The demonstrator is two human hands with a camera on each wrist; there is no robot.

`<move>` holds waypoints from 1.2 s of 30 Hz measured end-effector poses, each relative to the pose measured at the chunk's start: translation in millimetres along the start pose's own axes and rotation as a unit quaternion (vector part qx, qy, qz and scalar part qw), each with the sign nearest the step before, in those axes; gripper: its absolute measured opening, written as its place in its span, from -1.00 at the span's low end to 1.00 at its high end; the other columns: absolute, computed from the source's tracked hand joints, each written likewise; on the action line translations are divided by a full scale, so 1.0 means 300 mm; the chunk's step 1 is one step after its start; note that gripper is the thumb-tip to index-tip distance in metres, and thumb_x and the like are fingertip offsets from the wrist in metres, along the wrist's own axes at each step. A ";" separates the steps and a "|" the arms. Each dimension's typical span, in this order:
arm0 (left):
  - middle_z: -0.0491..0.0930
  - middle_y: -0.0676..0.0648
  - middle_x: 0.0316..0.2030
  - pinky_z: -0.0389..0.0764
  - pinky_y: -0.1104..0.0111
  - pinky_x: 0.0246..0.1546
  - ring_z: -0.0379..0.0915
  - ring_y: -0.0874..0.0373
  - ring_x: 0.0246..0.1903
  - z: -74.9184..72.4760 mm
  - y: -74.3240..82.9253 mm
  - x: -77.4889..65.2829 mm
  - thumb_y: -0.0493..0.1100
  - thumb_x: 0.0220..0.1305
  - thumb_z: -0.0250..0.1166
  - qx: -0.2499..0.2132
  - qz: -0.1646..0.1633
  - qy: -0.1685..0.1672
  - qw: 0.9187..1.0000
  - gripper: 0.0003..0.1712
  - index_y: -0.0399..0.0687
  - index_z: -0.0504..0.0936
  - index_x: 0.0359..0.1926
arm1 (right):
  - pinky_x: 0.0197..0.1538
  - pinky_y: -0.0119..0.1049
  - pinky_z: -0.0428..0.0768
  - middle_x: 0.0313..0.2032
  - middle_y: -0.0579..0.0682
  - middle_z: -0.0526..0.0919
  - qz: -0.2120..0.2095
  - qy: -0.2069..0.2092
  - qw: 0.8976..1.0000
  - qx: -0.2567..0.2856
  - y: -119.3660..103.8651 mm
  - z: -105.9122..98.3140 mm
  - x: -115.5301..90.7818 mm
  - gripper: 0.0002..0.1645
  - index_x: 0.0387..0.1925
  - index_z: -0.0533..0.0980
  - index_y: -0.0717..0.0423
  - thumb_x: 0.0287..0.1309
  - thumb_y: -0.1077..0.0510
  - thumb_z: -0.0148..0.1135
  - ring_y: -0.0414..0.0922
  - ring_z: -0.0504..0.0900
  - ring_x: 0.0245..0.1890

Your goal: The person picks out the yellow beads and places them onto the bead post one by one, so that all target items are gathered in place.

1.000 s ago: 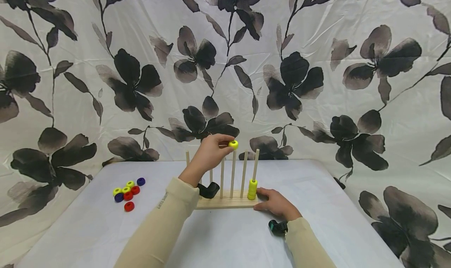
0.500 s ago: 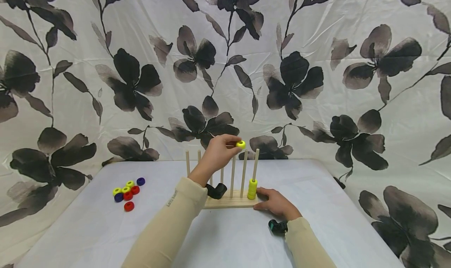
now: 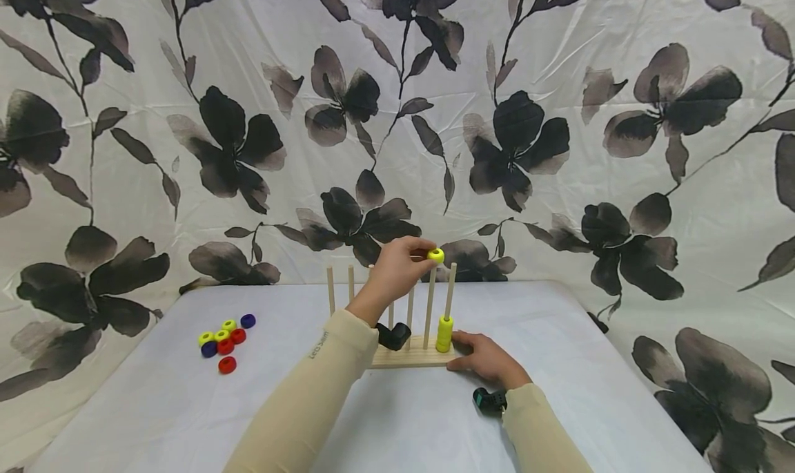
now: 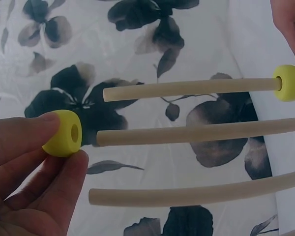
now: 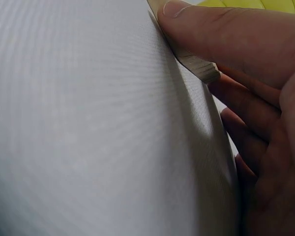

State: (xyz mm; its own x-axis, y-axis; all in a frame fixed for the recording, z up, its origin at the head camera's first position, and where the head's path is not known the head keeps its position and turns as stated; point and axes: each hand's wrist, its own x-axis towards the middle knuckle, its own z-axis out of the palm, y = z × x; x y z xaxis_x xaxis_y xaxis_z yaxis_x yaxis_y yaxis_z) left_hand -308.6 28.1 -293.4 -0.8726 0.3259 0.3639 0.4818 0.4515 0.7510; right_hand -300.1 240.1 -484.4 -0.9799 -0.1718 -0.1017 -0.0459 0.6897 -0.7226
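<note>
Between thumb and fingers, my left hand (image 3: 393,271) pinches a yellow bead (image 3: 436,255) near the top of the second peg (image 3: 430,307) from the right on a wooden peg rack (image 3: 413,362). In the left wrist view a small gap separates the bead (image 4: 64,132) from the peg tips, and its hole faces them. Several yellow beads (image 3: 444,335) are stacked on the rightmost peg. My right hand (image 3: 487,359) holds the right end of the rack's base; the right wrist view shows thumb and fingers around the wooden end (image 5: 199,66). My left arm hides part of the rack.
Loose yellow, blue and red beads lie in a group on the left of the white table (image 3: 155,404), among them a red bead (image 3: 227,364) at the front and a blue bead (image 3: 248,320) at the back. A floral cloth (image 3: 397,148) hangs behind the table.
My left hand has moved to the right with the yellow bead, passing along the peg tops to the second peg from the right. The right hand has stayed on the base.
</note>
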 end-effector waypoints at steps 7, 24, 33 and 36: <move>0.63 -0.08 -0.01 0.67 0.31 -0.03 0.62 0.06 0.01 0.033 0.008 0.018 -0.22 0.23 0.35 -0.010 0.004 -0.007 1.000 -0.64 -0.09 0.64 0.07 | 0.39 0.22 0.21 0.37 0.07 0.36 0.000 0.003 1.000 0.002 -0.006 -0.004 -0.008 -0.13 0.31 0.42 -0.07 -0.09 -0.07 0.51 0.15 0.24 0.42; 0.66 -0.06 -0.06 0.67 0.36 -0.08 0.63 0.10 -0.06 0.080 0.011 0.046 -0.22 0.21 0.36 0.001 0.028 -0.014 1.000 -0.67 -0.10 0.66 0.02 | 0.39 0.21 0.22 0.36 0.04 0.38 -0.010 0.009 1.000 -0.009 -0.004 -0.008 -0.014 -0.14 0.31 0.42 -0.10 -0.07 -0.09 0.49 0.13 0.27 0.41; 0.64 -0.07 -0.04 0.67 0.38 -0.09 0.63 0.10 -0.05 0.085 0.014 0.050 -0.21 0.23 0.35 0.008 0.028 -0.022 0.999 -0.68 -0.11 0.67 0.02 | 0.39 0.21 0.22 0.35 0.04 0.39 -0.003 0.009 1.000 -0.012 -0.017 -0.007 -0.019 -0.15 0.31 0.42 -0.09 -0.06 -0.07 0.50 0.12 0.27 0.40; 0.61 -0.07 -0.02 0.66 0.40 -0.07 0.62 0.10 -0.04 0.088 0.013 0.050 -0.21 0.23 0.35 0.011 0.025 -0.027 0.999 -0.67 -0.11 0.66 0.04 | 0.39 0.22 0.22 0.35 0.04 0.39 -0.001 0.008 1.000 -0.010 -0.015 -0.005 -0.019 -0.15 0.31 0.42 -0.10 -0.07 -0.07 0.50 0.13 0.26 0.41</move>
State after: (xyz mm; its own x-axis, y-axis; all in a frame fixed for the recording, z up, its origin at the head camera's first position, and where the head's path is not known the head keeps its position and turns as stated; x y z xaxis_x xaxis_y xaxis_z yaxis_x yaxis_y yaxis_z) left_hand -317.7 56.7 -299.7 -0.8423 0.3920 0.3700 0.5265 0.4511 0.7206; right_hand -294.7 239.0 -479.5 -0.9829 -0.1612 -0.0890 -0.0512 0.7036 -0.7088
